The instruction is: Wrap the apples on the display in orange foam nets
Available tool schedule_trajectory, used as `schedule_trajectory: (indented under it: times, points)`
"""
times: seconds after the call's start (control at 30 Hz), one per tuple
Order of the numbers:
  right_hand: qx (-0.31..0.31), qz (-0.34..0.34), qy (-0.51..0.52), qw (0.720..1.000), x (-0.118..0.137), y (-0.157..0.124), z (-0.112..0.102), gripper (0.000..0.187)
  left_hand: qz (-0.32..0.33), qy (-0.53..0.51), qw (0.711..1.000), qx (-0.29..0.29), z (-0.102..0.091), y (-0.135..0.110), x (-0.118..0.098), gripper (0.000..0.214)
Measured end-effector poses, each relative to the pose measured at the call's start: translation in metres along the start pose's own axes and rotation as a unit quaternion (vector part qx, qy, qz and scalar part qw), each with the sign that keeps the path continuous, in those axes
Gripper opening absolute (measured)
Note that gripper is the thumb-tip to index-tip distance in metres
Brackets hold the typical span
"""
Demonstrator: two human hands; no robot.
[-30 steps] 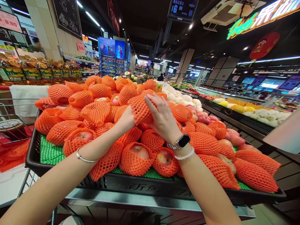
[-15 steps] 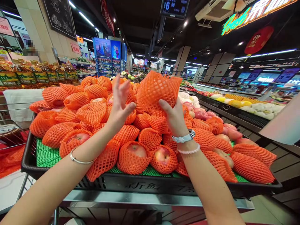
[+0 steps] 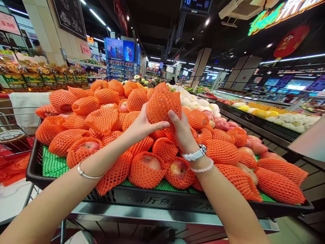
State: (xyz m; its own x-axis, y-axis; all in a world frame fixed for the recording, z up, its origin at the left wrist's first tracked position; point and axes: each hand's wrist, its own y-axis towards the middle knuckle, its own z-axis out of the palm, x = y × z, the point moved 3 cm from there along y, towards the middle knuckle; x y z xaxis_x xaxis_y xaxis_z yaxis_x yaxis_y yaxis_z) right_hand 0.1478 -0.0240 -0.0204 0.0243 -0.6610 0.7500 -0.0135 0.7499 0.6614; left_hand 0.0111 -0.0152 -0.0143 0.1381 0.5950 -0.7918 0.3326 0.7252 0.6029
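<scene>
Both my hands grip one orange foam-net-wrapped apple [image 3: 162,105], held just above a heap of the same netted apples [image 3: 147,167]. My left hand [image 3: 142,125] closes on its lower left side, thumb stretched under it. My right hand [image 3: 181,130] clasps its lower right side, thumb up against the net. The heap lies on green matting in a black crate [image 3: 157,200]. A bangle is on my left wrist, a watch and bead bracelet on my right.
More fruit displays run to the right: white-netted fruit [image 3: 200,103], bare red apples [image 3: 220,125] and yellow fruit [image 3: 251,108]. Bottles of oil [image 3: 33,79] line a shelf at left above a wire cart [image 3: 12,135]. A metal stand edge [image 3: 165,217] is below the crate.
Half a second ago my left hand was open and off the apple while the right held it high. Now the apple is lower and both hands grip it.
</scene>
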Motion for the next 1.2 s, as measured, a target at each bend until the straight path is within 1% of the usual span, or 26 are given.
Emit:
schedule_trajectory:
  times: [0.1, 0.2, 0.27, 0.37, 0.47, 0.57, 0.67, 0.77, 0.83, 0.93, 1.0, 1.07, 1.13, 1.2]
  points:
    - [-0.014, -0.011, 0.019, 1.0, -0.002, -0.003, 0.004, 0.066, -0.014, -0.005, 1.0, -0.003, 0.002, 0.0, 0.002, 0.091]
    - [-0.029, -0.013, 0.041, 0.999, -0.002, -0.005, 0.005, 0.071, -0.024, -0.035, 0.999, -0.006, 0.004, -0.001, 0.003, 0.092]
    - [-0.025, -0.005, 0.034, 0.999, -0.001, -0.004, 0.005, 0.073, -0.029, -0.059, 0.998, -0.01, 0.005, 0.0, 0.004, 0.093]
    - [-0.001, 0.004, -0.001, 1.0, 0.0, -0.002, 0.003, 0.073, -0.035, -0.067, 0.997, -0.035, 0.004, 0.001, 0.007, 0.095]
    - [0.017, 0.003, -0.007, 1.0, 0.001, -0.002, 0.003, 0.078, -0.013, -0.054, 0.997, -0.057, 0.003, 0.002, 0.01, 0.096]
    - [0.021, 0.014, 0.018, 1.0, -0.002, -0.002, 0.004, 0.091, 0.02, -0.033, 0.998, -0.058, 0.002, 0.003, 0.012, 0.099]
    - [-0.002, 0.031, 0.023, 0.999, -0.009, -0.001, 0.006, 0.103, 0.032, -0.019, 0.998, -0.041, 0.0, 0.003, 0.016, 0.104]
    - [-0.02, 0.028, 0.032, 0.999, -0.012, -0.001, 0.01, 0.111, 0.047, -0.004, 0.999, -0.022, -0.001, 0.003, 0.015, 0.106]
    - [-0.036, 0.015, 0.03, 0.999, -0.009, -0.005, 0.013, 0.109, 0.062, 0.012, 0.998, -0.007, -0.001, 0.002, 0.012, 0.108]
    - [-0.07, -0.03, -0.008, 0.997, 0.001, -0.013, 0.016, 0.098, 0.076, 0.025, 0.996, 0.029, 0.0, 0.001, 0.006, 0.112]
    - [-0.089, -0.07, -0.035, 0.993, 0.006, -0.018, 0.016, 0.094, 0.068, 0.029, 0.996, 0.053, 0.002, 0.0, 0.004, 0.111]
    - [-0.097, -0.101, -0.057, 0.989, 0.008, -0.02, 0.015, 0.095, 0.053, 0.032, 0.996, 0.07, 0.003, 0.0, 0.003, 0.109]
    - [-0.098, -0.118, -0.077, 0.985, 0.007, -0.02, 0.014, 0.094, 0.039, 0.032, 0.995, 0.082, 0.003, -0.001, 0.002, 0.105]
    - [-0.096, -0.131, -0.098, 0.982, 0.007, -0.018, 0.013, 0.092, 0.021, 0.032, 0.994, 0.107, 0.0, -0.002, 0.0, 0.102]
